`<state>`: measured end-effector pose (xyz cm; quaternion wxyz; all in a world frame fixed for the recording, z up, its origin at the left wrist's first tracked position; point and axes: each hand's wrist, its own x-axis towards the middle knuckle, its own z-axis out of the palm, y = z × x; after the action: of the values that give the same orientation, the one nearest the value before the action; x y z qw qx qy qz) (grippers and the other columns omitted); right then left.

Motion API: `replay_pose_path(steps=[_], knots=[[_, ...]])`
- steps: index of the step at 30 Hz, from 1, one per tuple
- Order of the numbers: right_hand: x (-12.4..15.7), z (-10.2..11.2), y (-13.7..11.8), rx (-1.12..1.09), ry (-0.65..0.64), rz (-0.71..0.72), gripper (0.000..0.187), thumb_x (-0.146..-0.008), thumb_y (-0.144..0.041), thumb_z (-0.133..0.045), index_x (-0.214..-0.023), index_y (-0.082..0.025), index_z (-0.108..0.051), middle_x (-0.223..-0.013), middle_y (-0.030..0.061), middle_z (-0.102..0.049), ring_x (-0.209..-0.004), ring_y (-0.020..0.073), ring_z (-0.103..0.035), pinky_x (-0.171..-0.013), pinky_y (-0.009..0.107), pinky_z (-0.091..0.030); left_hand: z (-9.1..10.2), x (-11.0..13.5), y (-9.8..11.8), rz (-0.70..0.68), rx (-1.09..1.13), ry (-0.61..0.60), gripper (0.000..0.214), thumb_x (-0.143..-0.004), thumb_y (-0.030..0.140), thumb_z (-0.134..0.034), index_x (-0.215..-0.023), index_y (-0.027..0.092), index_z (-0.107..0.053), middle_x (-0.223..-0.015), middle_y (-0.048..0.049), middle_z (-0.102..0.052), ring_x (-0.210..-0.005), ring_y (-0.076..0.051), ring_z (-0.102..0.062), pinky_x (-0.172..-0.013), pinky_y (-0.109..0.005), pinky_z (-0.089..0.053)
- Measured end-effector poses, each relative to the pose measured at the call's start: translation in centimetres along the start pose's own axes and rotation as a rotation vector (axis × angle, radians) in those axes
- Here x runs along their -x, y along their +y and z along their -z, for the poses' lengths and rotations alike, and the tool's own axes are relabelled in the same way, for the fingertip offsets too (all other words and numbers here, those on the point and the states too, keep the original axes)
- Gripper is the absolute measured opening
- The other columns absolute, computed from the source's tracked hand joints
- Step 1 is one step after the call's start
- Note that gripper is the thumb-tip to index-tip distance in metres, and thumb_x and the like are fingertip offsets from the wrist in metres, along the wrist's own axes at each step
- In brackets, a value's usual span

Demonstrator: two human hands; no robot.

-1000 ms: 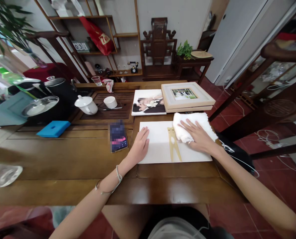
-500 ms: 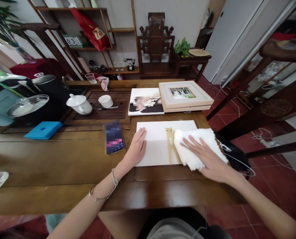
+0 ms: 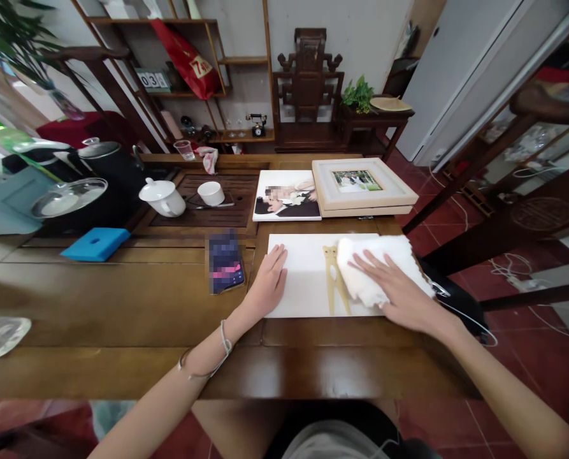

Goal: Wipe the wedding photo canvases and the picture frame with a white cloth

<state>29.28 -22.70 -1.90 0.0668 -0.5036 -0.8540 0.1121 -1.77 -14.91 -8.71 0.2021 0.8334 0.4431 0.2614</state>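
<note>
A flat white panel [image 3: 303, 280] lies on the wooden table in front of me. My left hand [image 3: 269, 280] rests on the panel's left edge, palm down, with its fingers stretched out. Under my right hand [image 3: 393, 285] is a white fluffy cloth [image 3: 360, 255]; the hand lies flat on it, fingers spread. The cloth covers the right part of the panel. Between the hands shows a tan, cat-headed shape with two long legs [image 3: 332, 279]; whether it is printed or a loose piece I cannot tell. Part of it borders the cloth.
A phone [image 3: 227, 264] lies left of the panel. Behind are a photo panel [image 3: 287, 207] and stacked frames [image 3: 365, 203]. Further left stand a lidded white cup [image 3: 162, 197], a white bowl [image 3: 211, 193], a blue block [image 3: 95, 245] and a dark kettle [image 3: 105, 166].
My right hand and the cloth have shifted slightly away from me on the panel, uncovering more of the tan shape. My left hand stays on the left edge. The view has turned slightly left.
</note>
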Motion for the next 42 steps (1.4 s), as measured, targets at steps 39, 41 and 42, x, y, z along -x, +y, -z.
replay_pose_path(steps=[39, 41, 42], knots=[[-4.0, 0.2, 0.9, -0.244, 0.174, -0.471, 0.054, -0.091, -0.033, -0.042, -0.144, -0.023, -0.046, -0.147, 0.0084, -0.049, -0.137, 0.0402, -0.038, -0.107, 0.062, -0.039, 0.1, -0.2, 0.4, 0.028, 0.02, -0.018, 0.048, -0.099, 0.022, -0.031, -0.145, 0.012, -0.038, -0.155, -0.0187, -0.036, -0.149, -0.026, -0.024, -0.12, -0.053, -0.022], [-6.9, 1.2, 0.5, -0.232, 0.135, -0.418, 0.051, -0.095, -0.038, -0.038, -0.14, -0.02, -0.052, -0.143, 0.0108, -0.054, -0.133, 0.0397, -0.045, -0.105, 0.057, -0.042, 0.0, -0.2, 0.3, 0.017, 0.012, -0.018, 0.048, -0.099, 0.022, -0.031, -0.146, 0.012, -0.037, -0.155, -0.0188, -0.036, -0.149, -0.027, -0.023, -0.12, -0.054, -0.023], [-8.3, 1.5, -0.1, -0.224, 0.114, -0.381, 0.05, -0.096, -0.038, -0.037, -0.138, -0.019, -0.054, -0.142, 0.0109, -0.055, -0.131, 0.0383, -0.047, -0.105, 0.055, -0.042, 0.0, -0.2, 0.3, 0.011, 0.01, -0.017, 0.048, -0.099, 0.021, -0.031, -0.146, 0.013, -0.037, -0.155, -0.0188, -0.036, -0.149, -0.027, -0.023, -0.12, -0.054, -0.023]])
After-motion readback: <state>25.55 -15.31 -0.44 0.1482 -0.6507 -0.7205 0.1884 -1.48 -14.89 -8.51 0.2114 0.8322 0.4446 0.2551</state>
